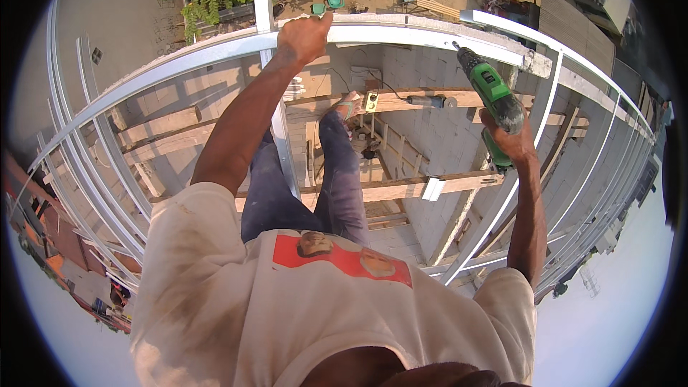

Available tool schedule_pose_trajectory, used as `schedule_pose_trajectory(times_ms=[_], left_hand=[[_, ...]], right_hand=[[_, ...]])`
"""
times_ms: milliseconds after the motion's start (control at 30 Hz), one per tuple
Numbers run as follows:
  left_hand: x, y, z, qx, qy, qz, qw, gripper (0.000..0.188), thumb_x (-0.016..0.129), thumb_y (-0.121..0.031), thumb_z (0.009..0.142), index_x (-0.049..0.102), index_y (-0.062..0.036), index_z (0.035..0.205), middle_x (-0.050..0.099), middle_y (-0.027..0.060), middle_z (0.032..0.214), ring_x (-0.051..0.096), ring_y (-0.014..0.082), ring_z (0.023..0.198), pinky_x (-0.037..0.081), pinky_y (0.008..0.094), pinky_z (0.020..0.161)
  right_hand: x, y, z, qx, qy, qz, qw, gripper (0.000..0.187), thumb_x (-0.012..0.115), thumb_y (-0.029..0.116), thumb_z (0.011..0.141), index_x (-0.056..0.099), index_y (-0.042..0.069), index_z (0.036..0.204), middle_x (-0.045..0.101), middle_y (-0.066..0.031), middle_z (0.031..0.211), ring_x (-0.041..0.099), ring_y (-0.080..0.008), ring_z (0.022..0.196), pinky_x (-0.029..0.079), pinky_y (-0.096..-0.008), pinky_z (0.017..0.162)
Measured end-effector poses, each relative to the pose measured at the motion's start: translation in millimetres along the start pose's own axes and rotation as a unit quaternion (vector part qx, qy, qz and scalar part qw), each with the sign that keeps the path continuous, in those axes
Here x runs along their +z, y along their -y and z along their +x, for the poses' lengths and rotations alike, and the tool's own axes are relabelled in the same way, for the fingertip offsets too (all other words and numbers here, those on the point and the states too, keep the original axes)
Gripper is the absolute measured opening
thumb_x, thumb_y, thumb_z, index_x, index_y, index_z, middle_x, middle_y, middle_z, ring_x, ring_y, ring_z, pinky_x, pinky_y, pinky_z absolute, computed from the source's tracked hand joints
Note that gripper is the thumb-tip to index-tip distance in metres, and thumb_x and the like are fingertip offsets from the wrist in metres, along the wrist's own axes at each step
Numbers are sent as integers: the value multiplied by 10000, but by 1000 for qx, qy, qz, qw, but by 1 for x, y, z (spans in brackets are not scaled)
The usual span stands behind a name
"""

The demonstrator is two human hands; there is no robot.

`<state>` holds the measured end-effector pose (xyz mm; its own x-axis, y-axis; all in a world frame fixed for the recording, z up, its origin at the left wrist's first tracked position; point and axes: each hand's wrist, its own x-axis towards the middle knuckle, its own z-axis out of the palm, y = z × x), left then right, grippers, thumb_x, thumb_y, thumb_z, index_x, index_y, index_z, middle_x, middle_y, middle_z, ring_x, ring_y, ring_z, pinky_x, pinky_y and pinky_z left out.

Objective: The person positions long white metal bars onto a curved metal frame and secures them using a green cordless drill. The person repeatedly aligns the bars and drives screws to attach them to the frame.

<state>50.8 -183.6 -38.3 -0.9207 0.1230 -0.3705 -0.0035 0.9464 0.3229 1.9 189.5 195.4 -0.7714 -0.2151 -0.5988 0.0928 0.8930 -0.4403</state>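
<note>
A green cordless drill (pixel 489 84) is in my right hand (pixel 510 136), its handle wrapped by my fingers. The drill's tip meets, or comes very close to, the face of a long silvery metal channel (pixel 387 34) that runs across in front of me. My left hand (pixel 306 38) is closed over the top of that same channel, beside an upright metal stud (pixel 262 0). Below my left forearm, another metal stud (pixel 283 150) slopes down toward my legs. Whether the drill bit touches the metal cannot be made out.
Wooden planks (pixel 401 188) span the open frame beneath me; my foot (pixel 351 106) rests near one. On a plank lie a yellow socket box (pixel 371 102) and an angle grinder (pixel 432 102). Metal studs (pixel 100 165) stand at left. A deep drop shows between the planks.
</note>
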Motion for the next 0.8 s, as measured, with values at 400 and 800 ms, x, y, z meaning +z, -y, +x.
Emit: schedule_pose_trajectory(times_ms=[400, 800], left_hand=[[19, 2, -3, 15, -12, -4, 1000, 368, 610, -100, 859, 582, -55, 1223, 718, 160, 785, 728, 358, 746, 555, 502, 617], [-27, -6, -11, 32, -61, -26, 997, 317, 699, -59, 783, 620, -45, 1090, 711, 143, 764, 741, 348, 758, 568, 494, 602]], right_hand=[[145, -46, -74, 15, -38, 197, 980, 382, 644, 54, 923, 608, 47, 1303, 542, 11, 682, 482, -71, 554, 398, -262, 523], [225, -22, -123, 147, 28, 435, 888, 428, 608, 35, 939, 528, 19, 1359, 449, 8, 673, 406, -86, 529, 365, -266, 511]])
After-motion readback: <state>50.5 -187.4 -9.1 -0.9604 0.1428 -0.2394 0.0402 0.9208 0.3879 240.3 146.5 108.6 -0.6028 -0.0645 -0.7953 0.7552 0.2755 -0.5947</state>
